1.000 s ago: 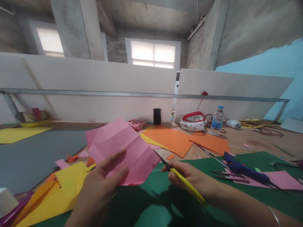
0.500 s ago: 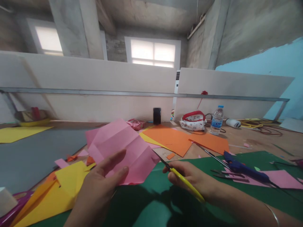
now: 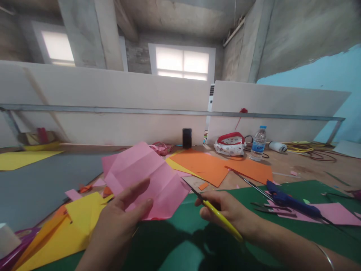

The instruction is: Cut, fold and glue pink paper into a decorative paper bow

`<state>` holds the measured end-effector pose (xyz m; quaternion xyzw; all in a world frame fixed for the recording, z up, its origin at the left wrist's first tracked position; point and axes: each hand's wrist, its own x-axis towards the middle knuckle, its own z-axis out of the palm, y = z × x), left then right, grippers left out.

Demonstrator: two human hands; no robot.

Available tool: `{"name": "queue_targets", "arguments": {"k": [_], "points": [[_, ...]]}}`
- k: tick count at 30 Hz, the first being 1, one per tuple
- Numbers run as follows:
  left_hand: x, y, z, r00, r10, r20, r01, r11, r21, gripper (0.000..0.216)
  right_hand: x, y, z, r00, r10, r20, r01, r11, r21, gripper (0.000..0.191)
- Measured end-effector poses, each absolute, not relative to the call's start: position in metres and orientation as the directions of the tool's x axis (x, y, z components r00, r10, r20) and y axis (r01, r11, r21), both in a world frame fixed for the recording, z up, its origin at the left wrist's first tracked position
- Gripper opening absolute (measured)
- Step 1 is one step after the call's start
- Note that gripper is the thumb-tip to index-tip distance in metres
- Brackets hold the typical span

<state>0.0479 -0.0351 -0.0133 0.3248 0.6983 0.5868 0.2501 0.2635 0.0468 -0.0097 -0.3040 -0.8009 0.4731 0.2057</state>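
A creased sheet of pink paper (image 3: pixel 149 165) is pinched between the thumb and fingers of my left hand (image 3: pixel 121 210), held up above the green mat (image 3: pixel 175 252). My right hand (image 3: pixel 225 209) is closed around a pair of yellow-handled scissors (image 3: pixel 221 218). Their dark blades point up and left, with the tip at the right edge of the pink paper. Whether the blades are parted around the edge is hard to make out. Folded yellow paper (image 3: pixel 81 218) lies left of my left hand.
Orange sheets (image 3: pixel 203 165) lie behind the hands. To the right, a blue glue gun (image 3: pixel 293 203) rests on pink paper scraps (image 3: pixel 335 213). At the back stand a phone (image 3: pixel 187 138), a white-and-red pouch (image 3: pixel 230 145) and a water bottle (image 3: pixel 258 143). A grey board (image 3: pixel 42 184) covers the left.
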Motion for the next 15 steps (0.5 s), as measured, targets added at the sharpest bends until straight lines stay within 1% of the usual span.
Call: {"name": "queue_targets", "arguments": {"k": [5,10,12,15], "points": [[0.0486,-0.0356,-0.0122,-0.657,0.753,0.04,0.146,0.075,0.986,0.05,0.2642,0.0467,-0.0106,-0.735,0.676,0.05,0.264,0.353,-0.898,0.026],[0.0473,-0.0365,-0.0115,-0.668,0.743,0.04,0.206,0.133,0.969,0.046,0.2648,0.0452,-0.0086,-0.731,0.682,0.024,0.268,0.319,-0.909,0.03],[0.0466,-0.0365,-0.0113,-0.672,0.739,0.048,0.215,0.133,0.968,0.047,0.2642,0.0457,-0.0082,-0.733,0.679,0.034,0.266,0.333,-0.905,0.03],[0.0455,-0.0357,-0.0125,-0.668,0.742,0.048,0.226,0.141,0.964,0.048,0.2627,0.0472,-0.0082,-0.728,0.681,0.08,0.285,0.407,-0.868,0.023]]}}
